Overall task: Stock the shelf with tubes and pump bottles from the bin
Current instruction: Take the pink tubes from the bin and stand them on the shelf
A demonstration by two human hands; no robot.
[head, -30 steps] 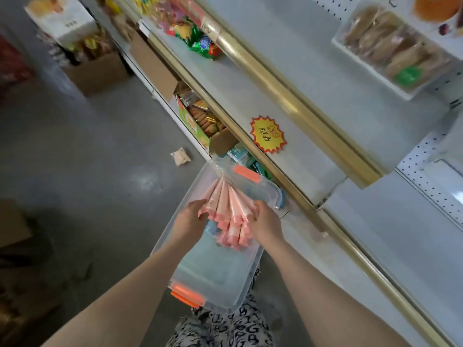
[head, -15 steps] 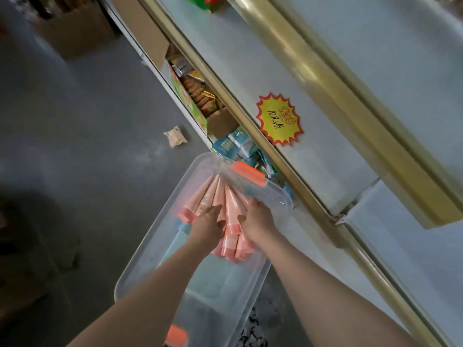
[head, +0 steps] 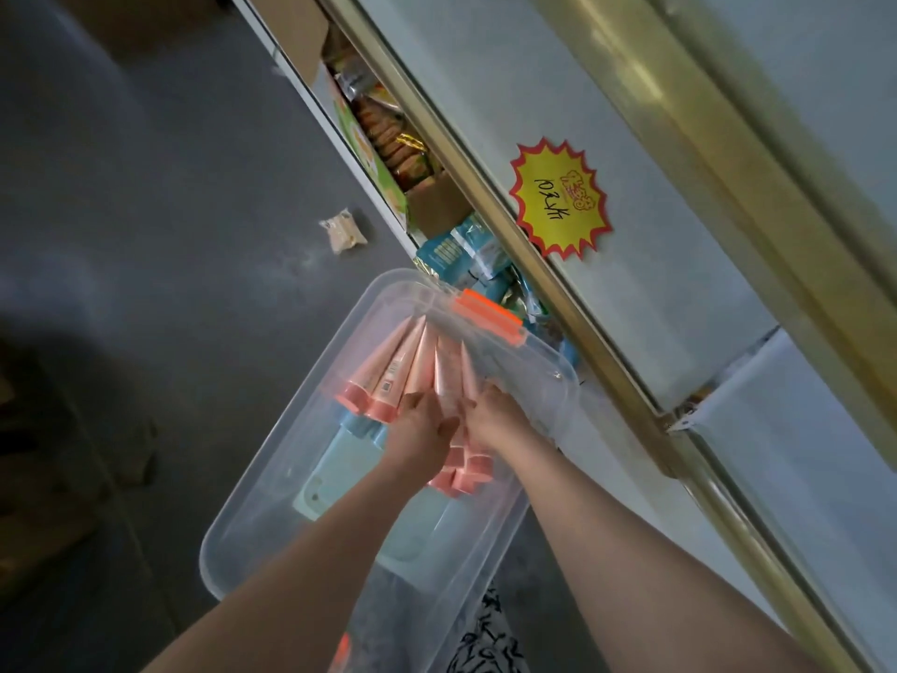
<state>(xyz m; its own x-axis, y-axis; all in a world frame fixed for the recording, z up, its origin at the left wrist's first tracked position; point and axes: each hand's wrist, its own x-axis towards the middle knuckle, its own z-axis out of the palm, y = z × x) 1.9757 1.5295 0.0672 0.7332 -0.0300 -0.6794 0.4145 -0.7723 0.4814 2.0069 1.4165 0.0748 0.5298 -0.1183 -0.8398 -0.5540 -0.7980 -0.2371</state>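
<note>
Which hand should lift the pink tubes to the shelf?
Probably right. The left hand and right hand both hold the pink tubes in the bin, but the right is on the shelf side; the left would cross over.

Fan of pink tubes — crimped tips away, caps near — inside the clear bin

A pale grey flat shelf with a brass-coloured front rail carries a yellow star-shaped paper price tag with a red edge, lying flat just behind the rail. Below the tag, a lower level holds an open brown cardboard box of snack packets and teal foil packets. Well left of the tag, a small pale crumpled packet lies on the dark grey floor.
</note>
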